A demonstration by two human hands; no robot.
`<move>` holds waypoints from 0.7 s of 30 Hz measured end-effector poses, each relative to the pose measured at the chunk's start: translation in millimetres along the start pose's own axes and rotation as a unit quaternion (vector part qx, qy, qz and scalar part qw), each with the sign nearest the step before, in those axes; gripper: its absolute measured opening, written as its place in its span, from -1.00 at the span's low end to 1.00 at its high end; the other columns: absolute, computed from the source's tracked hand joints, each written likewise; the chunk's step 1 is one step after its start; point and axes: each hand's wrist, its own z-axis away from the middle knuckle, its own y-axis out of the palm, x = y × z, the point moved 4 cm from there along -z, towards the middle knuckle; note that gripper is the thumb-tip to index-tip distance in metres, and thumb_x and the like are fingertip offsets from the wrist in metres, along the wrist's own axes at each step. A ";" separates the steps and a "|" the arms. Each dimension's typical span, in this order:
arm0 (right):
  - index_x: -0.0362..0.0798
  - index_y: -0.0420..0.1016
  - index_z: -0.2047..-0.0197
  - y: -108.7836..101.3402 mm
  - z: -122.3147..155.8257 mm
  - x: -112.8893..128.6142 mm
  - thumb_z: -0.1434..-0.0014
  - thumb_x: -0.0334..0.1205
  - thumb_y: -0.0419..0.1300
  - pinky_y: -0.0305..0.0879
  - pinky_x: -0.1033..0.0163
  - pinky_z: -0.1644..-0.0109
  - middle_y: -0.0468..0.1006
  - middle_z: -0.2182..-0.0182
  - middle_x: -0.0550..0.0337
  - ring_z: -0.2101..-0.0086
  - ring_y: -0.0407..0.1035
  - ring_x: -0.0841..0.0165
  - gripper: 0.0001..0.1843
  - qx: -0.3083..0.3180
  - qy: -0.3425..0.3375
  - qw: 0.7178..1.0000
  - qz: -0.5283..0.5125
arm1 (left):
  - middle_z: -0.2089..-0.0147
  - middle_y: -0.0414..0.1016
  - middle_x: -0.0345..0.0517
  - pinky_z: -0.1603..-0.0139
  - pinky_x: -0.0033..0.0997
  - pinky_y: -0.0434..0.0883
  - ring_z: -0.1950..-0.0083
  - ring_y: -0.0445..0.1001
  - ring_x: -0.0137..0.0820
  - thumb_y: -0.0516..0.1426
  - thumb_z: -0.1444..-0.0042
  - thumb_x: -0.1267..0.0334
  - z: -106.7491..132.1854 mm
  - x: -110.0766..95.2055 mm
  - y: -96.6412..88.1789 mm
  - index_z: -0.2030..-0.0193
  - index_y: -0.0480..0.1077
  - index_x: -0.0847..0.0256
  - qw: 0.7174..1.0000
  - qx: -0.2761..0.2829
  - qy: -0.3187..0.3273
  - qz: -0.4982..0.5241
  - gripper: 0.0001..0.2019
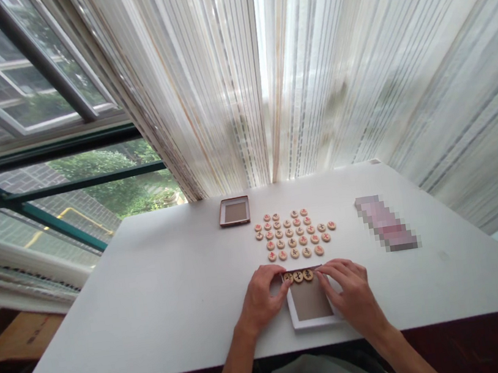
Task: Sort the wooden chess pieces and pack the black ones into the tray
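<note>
A shallow white box point(314, 322) with a grey-brown bottom lies near the table's front edge. Along its far side, three round wooden xiangqi pieces point(297, 276) with dark characters sit in a row. My left hand point(264, 292) is closed at the box's far left corner, its thumb and forefinger around the edge beside the leftmost piece. At the far right corner, my right hand point(349, 289) has its fingertips pressed together just right of the third piece; whatever they pinch is hidden. Beyond the box, several more xiangqi pieces point(292, 243) with red or dark characters lie in loose rows.
Further back stands a box lid point(222, 222) with a brown rim, its inside facing up. A blurred-out pinkish object point(386, 223) lies to the right on the white table point(176, 295). Striped curtains point(299, 80) hang behind, and a window point(31, 87) is at left.
</note>
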 end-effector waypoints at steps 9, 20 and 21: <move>0.04 0.54 0.18 -13.9 16.5 -56.8 -0.31 -0.09 0.16 0.35 0.02 0.01 0.61 0.21 0.08 0.15 0.47 0.14 -0.82 -0.023 0.098 0.992 -0.074 | 0.05 0.55 -0.06 0.09 -0.31 0.50 0.02 0.53 -0.30 0.12 -0.28 0.23 -9.8 6.7 -9.8 0.04 0.46 0.12 0.999 -0.013 -0.030 0.039 -0.84; 0.04 0.53 0.19 -10.6 22.9 -60.4 -0.32 -0.06 0.15 0.41 0.03 0.03 0.60 0.21 0.07 0.18 0.48 0.15 -0.80 0.013 0.133 0.983 -0.128 | 0.06 0.57 -0.06 0.03 -0.24 0.49 0.00 0.51 -0.28 0.13 -0.28 0.28 -69.1 2.7 -35.7 0.04 0.48 0.11 0.998 0.003 0.048 -0.029 -0.84; 0.04 0.53 0.19 -10.5 23.4 -59.8 -0.33 -0.07 0.14 0.41 0.03 0.03 0.61 0.21 0.07 0.18 0.48 0.15 -0.80 0.015 0.132 0.983 -0.128 | 0.06 0.57 -0.07 0.02 -0.24 0.49 0.01 0.52 -0.27 0.13 -0.27 0.28 -75.4 3.8 -37.7 0.05 0.48 0.11 0.998 0.002 0.056 -0.038 -0.84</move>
